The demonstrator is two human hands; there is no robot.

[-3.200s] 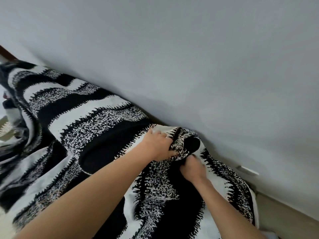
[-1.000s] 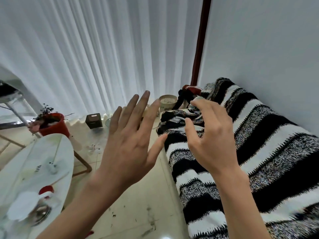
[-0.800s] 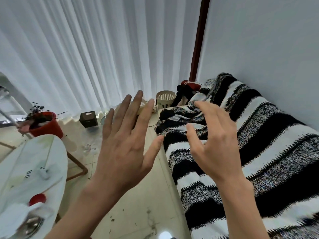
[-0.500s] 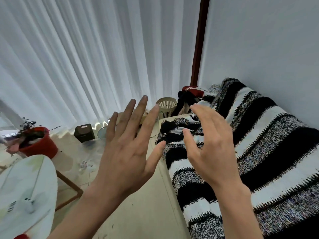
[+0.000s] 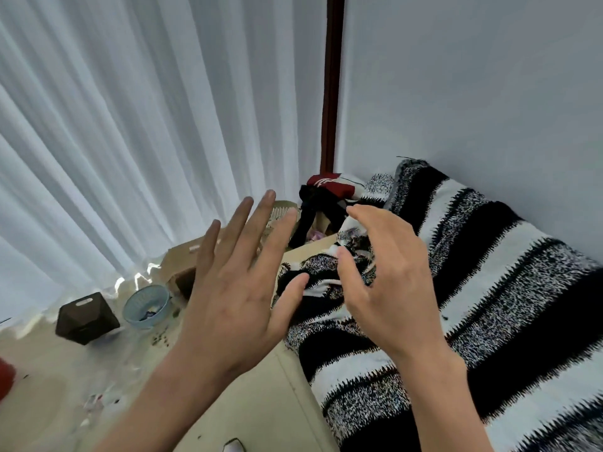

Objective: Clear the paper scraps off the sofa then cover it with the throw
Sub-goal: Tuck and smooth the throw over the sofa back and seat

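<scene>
Two empty hands hover, left hand [image 5: 235, 305] spread, right hand [image 5: 388, 288] loosely curled; blue basket [image 5: 143, 323] holds small scraps [image 5: 148, 313].

You are looking at a white curtain [image 5: 130, 125] hanging beside a dark brown post [image 5: 331, 76], with a grey wall [image 5: 473, 76] to its right. On the pale floor [image 5: 254, 402], a dark brown box [image 5: 86, 318] is sitting just beside a light blue basket [image 5: 146, 306]. A red garment [image 5: 331, 185] is lying in the corner.

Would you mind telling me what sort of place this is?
Most likely a home living room: a black-and-white striped throw spread along the wall, floor-length white curtains, and a small blue basket and dark box on the floor.
</scene>
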